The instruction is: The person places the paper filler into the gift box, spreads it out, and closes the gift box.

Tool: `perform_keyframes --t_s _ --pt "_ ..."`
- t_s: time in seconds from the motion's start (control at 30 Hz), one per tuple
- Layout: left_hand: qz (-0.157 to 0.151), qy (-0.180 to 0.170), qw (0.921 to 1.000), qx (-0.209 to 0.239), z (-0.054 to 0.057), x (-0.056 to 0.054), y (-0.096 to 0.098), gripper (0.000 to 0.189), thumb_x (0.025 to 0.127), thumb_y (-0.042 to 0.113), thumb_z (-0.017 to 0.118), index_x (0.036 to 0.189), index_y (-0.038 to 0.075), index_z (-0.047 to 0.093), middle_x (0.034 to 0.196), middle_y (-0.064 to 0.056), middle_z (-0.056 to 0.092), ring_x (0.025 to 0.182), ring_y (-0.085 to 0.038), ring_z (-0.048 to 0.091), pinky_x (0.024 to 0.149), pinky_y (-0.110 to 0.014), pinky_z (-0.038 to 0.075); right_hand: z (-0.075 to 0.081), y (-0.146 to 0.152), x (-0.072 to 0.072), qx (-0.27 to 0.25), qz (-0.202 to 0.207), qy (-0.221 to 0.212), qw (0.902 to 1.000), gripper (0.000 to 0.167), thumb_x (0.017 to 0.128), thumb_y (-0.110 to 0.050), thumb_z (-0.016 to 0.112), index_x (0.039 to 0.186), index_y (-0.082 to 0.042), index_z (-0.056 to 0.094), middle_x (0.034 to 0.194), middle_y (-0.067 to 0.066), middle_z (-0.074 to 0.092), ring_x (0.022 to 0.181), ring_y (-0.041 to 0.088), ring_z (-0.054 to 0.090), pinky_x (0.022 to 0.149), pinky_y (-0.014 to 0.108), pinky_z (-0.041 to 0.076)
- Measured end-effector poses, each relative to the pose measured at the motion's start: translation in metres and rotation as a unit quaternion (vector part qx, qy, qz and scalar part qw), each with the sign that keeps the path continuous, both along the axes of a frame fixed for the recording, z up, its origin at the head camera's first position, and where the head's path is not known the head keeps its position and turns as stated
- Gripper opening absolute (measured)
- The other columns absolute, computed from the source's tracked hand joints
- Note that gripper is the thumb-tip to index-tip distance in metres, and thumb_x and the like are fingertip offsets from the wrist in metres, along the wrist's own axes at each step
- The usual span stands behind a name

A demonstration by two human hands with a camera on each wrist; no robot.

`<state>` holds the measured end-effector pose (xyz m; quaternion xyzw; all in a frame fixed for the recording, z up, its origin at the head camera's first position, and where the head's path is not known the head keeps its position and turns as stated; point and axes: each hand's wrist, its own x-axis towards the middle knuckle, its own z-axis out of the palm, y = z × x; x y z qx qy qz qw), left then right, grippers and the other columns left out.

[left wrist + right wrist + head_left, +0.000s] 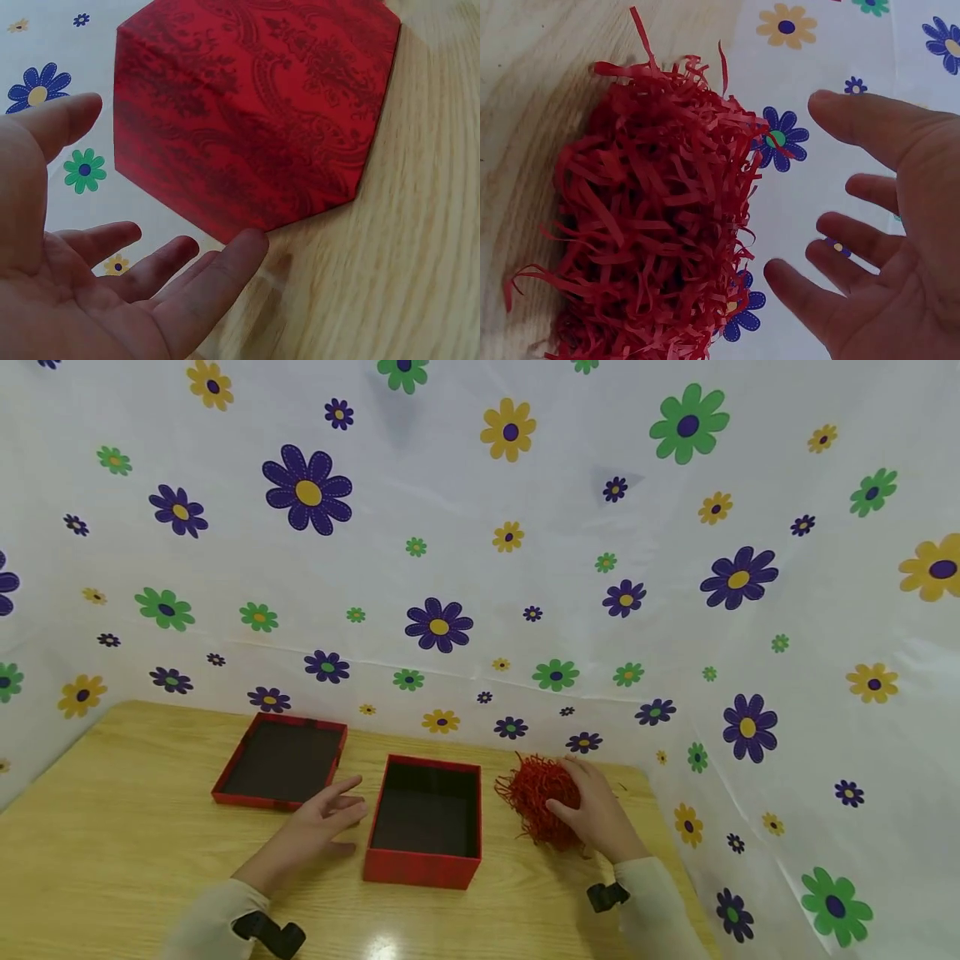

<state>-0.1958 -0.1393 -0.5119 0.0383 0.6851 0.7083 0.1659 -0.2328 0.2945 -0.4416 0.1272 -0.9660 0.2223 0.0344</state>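
An open red box (423,868) with a dark inside stands in the middle of the table. My left hand (326,818) is just left of it, fingers spread and holding nothing. In the left wrist view the outside of the box (255,112) shows a dark floral pattern, with fingertips close to its lower corner. To the right of the box lies a loose heap of red shredded paper (536,797). Over its right side is my right hand (596,810), its fingers loosely bent. The right wrist view shows the shredded paper (660,217) with a gap between it and the fingers.
A shallow red box lid (285,760) lies with its dark inside up at the back left, behind my left hand. The wooden table (135,827) meets a white cloth (465,568) printed with flowers at the back and sides.
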Motion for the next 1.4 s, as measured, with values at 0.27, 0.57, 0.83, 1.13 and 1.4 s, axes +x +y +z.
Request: perform_keyframes --t_s 0.27,0.57,0.83,1.13,1.4 --pt "-0.017 -0.026 0.9995 0.004 -0.007 0.002 0.014 0.077 0.104 0.037 0.065 0.165 0.014 0.024 0.153 -0.027 0.039 0.137 -0.045 0.049 0.086 -0.054 0.06 -0.006 -0.002 -0.016 0.037 0.023 -0.046 0.998 0.068 0.096 -0.026 0.077 0.154 -0.007 0.047 0.156 0.019 0.047 0.146 0.043 0.039 0.116 0.062 0.034" --pt "-0.024 -0.042 0.9986 0.019 -0.007 -0.001 0.019 0.076 0.102 0.041 0.066 0.164 0.015 0.03 0.153 -0.024 0.042 0.133 -0.039 0.054 0.084 -0.053 0.06 -0.023 -0.005 -0.027 0.076 0.03 -0.061 0.9948 0.073 0.094 -0.024 0.079 0.157 -0.01 0.044 0.157 0.018 0.046 0.144 0.042 0.042 0.116 0.058 0.037" --pt "-0.021 -0.043 0.9988 0.009 -0.004 0.002 0.02 0.077 0.102 0.041 0.066 0.164 0.013 0.03 0.152 -0.025 0.042 0.131 -0.038 0.054 0.083 -0.053 0.061 -0.043 -0.009 -0.03 0.091 0.034 -0.068 0.993 0.067 0.092 -0.022 0.08 0.151 -0.007 0.052 0.146 0.016 0.056 0.136 0.039 0.052 0.112 0.055 0.043" --pt "-0.013 -0.042 0.999 0.004 -0.004 0.004 0.02 0.075 0.102 0.041 0.067 0.163 0.014 0.032 0.151 -0.024 0.045 0.136 -0.043 0.05 0.082 -0.053 0.061 -0.041 -0.006 -0.034 0.086 0.045 -0.015 0.9952 0.032 0.092 -0.009 0.079 0.124 -0.009 0.073 0.12 0.008 0.072 0.115 0.03 0.067 0.101 0.049 0.053" --pt "-0.018 -0.046 0.9987 0.007 -0.002 0.001 0.02 0.076 0.102 0.042 0.066 0.163 0.014 0.032 0.152 -0.024 0.044 0.132 -0.039 0.053 0.083 -0.053 0.061 0.001 0.003 -0.033 0.015 0.035 0.029 0.9989 0.033 0.092 -0.002 0.076 0.125 -0.005 0.072 0.123 0.012 0.072 0.115 0.034 0.067 0.099 0.052 0.054"
